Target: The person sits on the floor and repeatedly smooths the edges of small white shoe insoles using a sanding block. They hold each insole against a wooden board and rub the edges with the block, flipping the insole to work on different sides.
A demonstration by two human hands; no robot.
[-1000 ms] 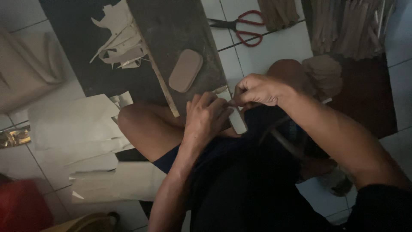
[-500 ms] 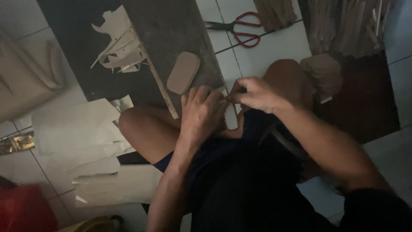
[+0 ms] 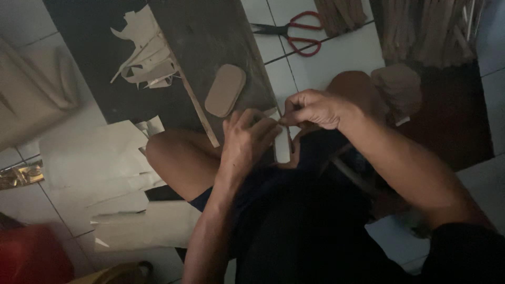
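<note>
A small pale strip (image 3: 282, 143) is pinched between both hands above the lap, just below frame centre. Left hand (image 3: 247, 139) is closed on its left edge; right hand (image 3: 315, 108), fingers curled, is closed on its top end from 1 o'clock. An oval tan cutout (image 3: 225, 90) lies on the dark board (image 3: 210, 37) at 11 o'clock of the hands, beside a thin stick (image 3: 197, 108). Red-handled scissors (image 3: 294, 32) lie at 12 o'clock; paper offcuts (image 3: 144, 55) at 10 o'clock.
</note>
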